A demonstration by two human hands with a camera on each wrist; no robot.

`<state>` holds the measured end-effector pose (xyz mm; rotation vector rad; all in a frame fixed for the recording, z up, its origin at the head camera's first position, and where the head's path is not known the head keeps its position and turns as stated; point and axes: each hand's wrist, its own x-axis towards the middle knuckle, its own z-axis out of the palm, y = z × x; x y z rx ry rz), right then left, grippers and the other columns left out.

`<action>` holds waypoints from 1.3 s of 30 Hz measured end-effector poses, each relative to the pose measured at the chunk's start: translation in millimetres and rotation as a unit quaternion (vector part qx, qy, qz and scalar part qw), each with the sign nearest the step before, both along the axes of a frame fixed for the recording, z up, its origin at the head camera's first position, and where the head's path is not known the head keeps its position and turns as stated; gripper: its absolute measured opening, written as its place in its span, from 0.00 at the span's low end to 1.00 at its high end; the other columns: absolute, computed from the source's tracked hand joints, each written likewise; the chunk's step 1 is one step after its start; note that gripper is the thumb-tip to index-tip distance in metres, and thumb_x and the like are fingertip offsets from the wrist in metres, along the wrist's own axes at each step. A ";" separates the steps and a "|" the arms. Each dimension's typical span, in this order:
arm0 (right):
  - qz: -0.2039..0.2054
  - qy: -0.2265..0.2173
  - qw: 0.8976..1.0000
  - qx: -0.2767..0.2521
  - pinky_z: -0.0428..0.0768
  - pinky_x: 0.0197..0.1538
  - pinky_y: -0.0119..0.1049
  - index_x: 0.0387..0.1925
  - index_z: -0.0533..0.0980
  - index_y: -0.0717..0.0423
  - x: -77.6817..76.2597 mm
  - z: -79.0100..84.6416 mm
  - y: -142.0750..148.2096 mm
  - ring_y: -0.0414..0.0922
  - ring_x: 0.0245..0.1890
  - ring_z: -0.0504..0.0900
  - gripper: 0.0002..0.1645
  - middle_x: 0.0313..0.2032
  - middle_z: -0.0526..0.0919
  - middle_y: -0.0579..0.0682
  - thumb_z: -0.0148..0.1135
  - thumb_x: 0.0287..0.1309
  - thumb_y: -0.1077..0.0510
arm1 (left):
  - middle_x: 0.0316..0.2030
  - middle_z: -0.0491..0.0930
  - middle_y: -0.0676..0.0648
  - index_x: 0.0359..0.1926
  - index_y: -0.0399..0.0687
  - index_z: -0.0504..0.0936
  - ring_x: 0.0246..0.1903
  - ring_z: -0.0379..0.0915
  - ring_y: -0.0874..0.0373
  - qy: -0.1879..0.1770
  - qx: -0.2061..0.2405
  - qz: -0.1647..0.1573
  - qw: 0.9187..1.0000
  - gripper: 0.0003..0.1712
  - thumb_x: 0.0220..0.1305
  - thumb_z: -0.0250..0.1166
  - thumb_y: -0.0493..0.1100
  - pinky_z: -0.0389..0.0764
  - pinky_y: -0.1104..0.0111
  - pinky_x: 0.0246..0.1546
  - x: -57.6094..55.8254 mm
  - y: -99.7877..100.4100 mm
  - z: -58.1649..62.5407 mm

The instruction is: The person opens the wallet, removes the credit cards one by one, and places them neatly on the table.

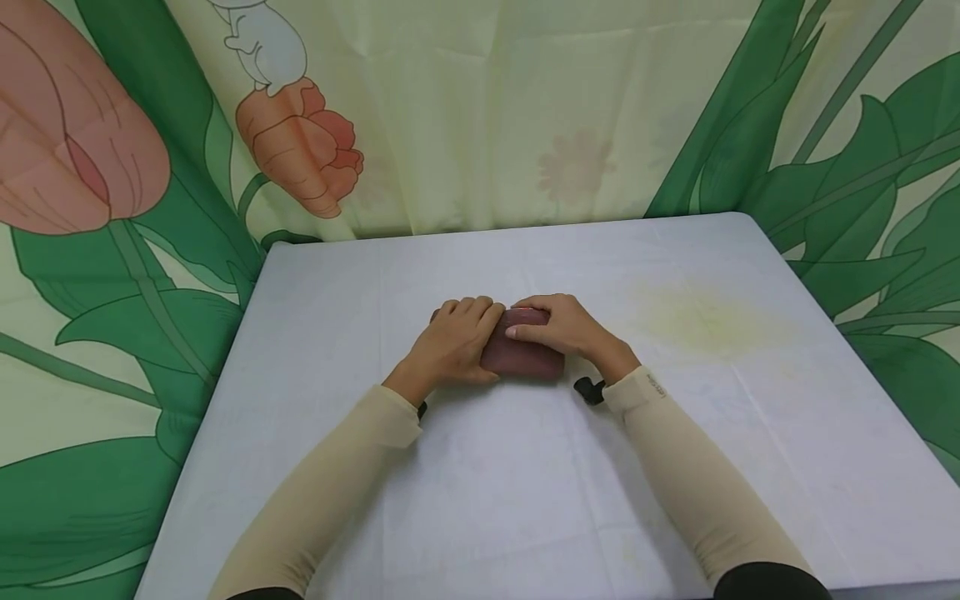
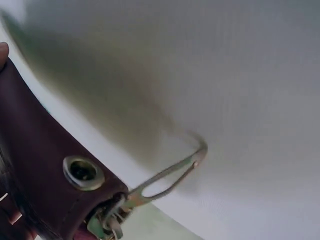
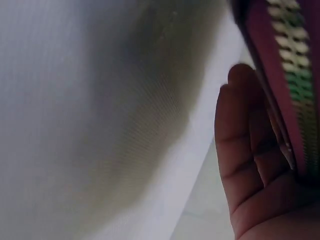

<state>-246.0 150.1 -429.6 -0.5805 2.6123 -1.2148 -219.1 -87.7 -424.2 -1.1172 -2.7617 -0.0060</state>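
Note:
A maroon zip wallet (image 1: 525, 360) is held between both hands near the middle of the table. My left hand (image 1: 459, 340) grips its left part, fingers over the top and thumb low at the front. At the right end my right hand (image 1: 568, 329) pinches the upper edge, thumb on the near face and fingers behind. The left wrist view shows a metal eyelet (image 2: 99, 181) in the wallet's end and a metal zip pull (image 2: 162, 175) sticking out. Metal zip teeth (image 3: 295, 60) run along it in the right wrist view. Whether the zip is closed, I cannot tell.
A white cloth covers the table (image 1: 487, 500), with a pale yellow stain (image 1: 708, 317) to the right. Behind it hangs a printed curtain (image 1: 465, 117) with flowers and leaves. A small black device (image 1: 588, 390) sits by the right wrist.

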 end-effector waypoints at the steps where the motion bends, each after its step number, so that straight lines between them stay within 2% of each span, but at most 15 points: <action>1: 0.000 -0.005 1.000 -0.005 0.81 0.50 0.43 0.55 0.85 0.47 0.0 0.1 0.6 0.46 0.44 0.84 0.26 0.46 0.88 0.47 0.74 0.60 0.40 | 0.60 0.71 0.45 0.68 0.45 0.66 0.61 0.71 0.46 -0.001 -0.003 -0.001 1.000 0.58 0.46 0.78 0.71 0.73 0.50 0.60 0.9 0.6 -0.2; 5: 0.006 -0.023 0.999 -0.031 0.81 0.43 0.39 0.46 0.88 0.50 -0.5 1.0 2.4 0.46 0.38 0.83 0.17 0.39 0.89 0.48 0.76 0.59 0.47 | 0.61 0.71 0.46 0.68 0.46 0.65 0.61 0.70 0.46 0.011 -0.011 -0.007 1.000 0.57 0.46 0.78 0.71 0.73 0.51 0.61 3.4 2.8 -2.5; 9: 0.016 -0.037 0.998 -0.052 0.81 0.41 0.38 0.43 0.88 0.53 -1.5 1.6 2.8 0.46 0.37 0.83 0.14 0.39 0.89 0.50 0.77 0.60 0.50 | 0.61 0.71 0.47 0.69 0.47 0.64 0.61 0.71 0.47 0.036 -0.026 -0.008 0.999 0.59 0.45 0.79 0.72 0.73 0.53 0.60 5.1 4.5 -4.5; 11: 0.020 -0.039 0.997 -0.056 0.81 0.41 0.38 0.43 0.88 0.53 -2.1 1.9 3.1 0.46 0.38 0.83 0.14 0.39 0.89 0.50 0.77 0.61 0.50 | 0.62 0.71 0.47 0.72 0.47 0.63 0.61 0.71 0.47 0.034 -0.030 -0.007 0.999 0.62 0.46 0.79 0.73 0.73 0.53 0.60 5.4 4.4 -4.1; 14: 0.021 -0.042 0.997 -0.054 0.81 0.41 0.38 0.43 0.88 0.53 -2.5 2.6 4.5 0.46 0.37 0.83 0.14 0.38 0.89 0.49 0.77 0.60 0.50 | 0.66 0.69 0.46 0.77 0.47 0.58 0.65 0.68 0.46 -0.006 -0.018 0.001 1.000 0.67 0.47 0.78 0.74 0.70 0.50 0.65 3.8 0.7 -1.7; 16: 0.019 -0.044 0.997 -0.053 0.81 0.41 0.38 0.43 0.88 0.52 -3.0 2.5 6.4 0.45 0.37 0.83 0.14 0.38 0.89 0.48 0.77 0.60 0.50 | 0.70 0.67 0.45 0.80 0.48 0.54 0.68 0.66 0.46 -0.062 0.016 0.018 0.998 0.69 0.48 0.78 0.73 0.67 0.48 0.69 0.6 -5.3 1.0; 17: 0.018 -0.046 0.997 -0.055 0.81 0.41 0.38 0.42 0.88 0.52 -3.1 2.8 7.5 0.46 0.37 0.83 0.13 0.38 0.89 0.48 0.78 0.59 0.51 | 0.71 0.67 0.44 0.81 0.48 0.52 0.69 0.65 0.46 -0.097 0.041 0.032 0.994 0.70 0.49 0.79 0.72 0.66 0.48 0.70 -1.5 -9.3 2.3; 18: 0.016 -0.049 0.997 -0.058 0.81 0.41 0.38 0.42 0.88 0.52 -3.4 2.6 9.0 0.46 0.36 0.83 0.13 0.37 0.88 0.48 0.78 0.59 0.51 | 0.72 0.67 0.44 0.82 0.48 0.51 0.69 0.65 0.46 -0.136 0.072 0.049 0.987 0.71 0.49 0.79 0.71 0.67 0.48 0.70 -3.9 -14.0 3.4; 20: 0.012 -0.055 0.996 -0.067 0.82 0.40 0.38 0.41 0.88 0.53 -3.7 2.8 11.8 0.47 0.35 0.83 0.12 0.36 0.88 0.49 0.78 0.58 0.52 | 0.70 0.68 0.43 0.83 0.50 0.48 0.67 0.68 0.48 -0.218 0.140 0.084 0.962 0.71 0.51 0.81 0.66 0.69 0.50 0.69 -8.4 -24.7 5.0; 22: 0.007 -0.059 0.996 -0.072 0.82 0.40 0.39 0.41 0.88 0.53 -3.7 2.7 14.5 0.47 0.35 0.84 0.12 0.36 0.88 0.49 0.79 0.58 0.53 | 0.67 0.71 0.42 0.83 0.52 0.47 0.59 0.73 0.49 -0.294 0.197 0.113 0.928 0.69 0.53 0.82 0.61 0.74 0.52 0.64 -12.1 -35.9 5.9; 24: 0.003 -0.066 0.995 -0.075 0.82 0.40 0.39 0.40 0.88 0.53 -3.8 2.3 17.1 0.48 0.34 0.84 0.11 0.36 0.88 0.50 0.79 0.58 0.53 | 0.62 0.72 0.42 0.83 0.52 0.47 0.52 0.75 0.50 -0.358 0.232 0.130 0.895 0.66 0.56 0.81 0.56 0.77 0.54 0.57 -14.2 -45.8 5.3; 28: -0.003 -0.068 0.995 -0.077 0.83 0.41 0.38 0.42 0.88 0.52 -4.1 1.0 21.0 0.47 0.34 0.85 0.12 0.37 0.88 0.49 0.78 0.58 0.53 | 0.54 0.75 0.40 0.79 0.47 0.52 0.41 0.78 0.51 -0.455 0.266 0.124 0.841 0.55 0.61 0.78 0.43 0.79 0.59 0.45 -15.9 -58.4 1.5; 31: -0.004 -0.071 0.994 -0.084 0.83 0.40 0.39 0.43 0.88 0.54 -4.8 1.3 22.3 0.48 0.34 0.85 0.13 0.36 0.89 0.50 0.78 0.58 0.54 | 0.47 0.79 0.40 0.72 0.42 0.59 0.38 0.79 0.53 -0.502 0.284 0.115 0.809 0.45 0.61 0.75 0.34 0.78 0.64 0.40 -16.6 -62.4 -3.2; 33: -0.004 -0.073 0.993 -0.089 0.83 0.40 0.39 0.43 0.88 0.54 -5.1 2.0 22.5 0.48 0.34 0.85 0.13 0.36 0.89 0.50 0.79 0.58 0.54 | 0.42 0.81 0.42 0.69 0.40 0.62 0.36 0.78 0.54 -0.520 0.286 0.109 0.797 0.40 0.60 0.74 0.31 0.77 0.66 0.37 -17.1 -64.1 -6.2; 39: 0.002 -0.074 0.992 -0.097 0.83 0.39 0.38 0.44 0.88 0.56 -5.0 3.7 23.6 0.47 0.33 0.86 0.14 0.36 0.89 0.50 0.78 0.58 0.54 | 0.29 0.80 0.48 0.66 0.40 0.67 0.30 0.74 0.56 -0.556 0.265 0.106 0.781 0.32 0.64 0.70 0.33 0.73 0.67 0.34 -15.9 -69.8 -7.5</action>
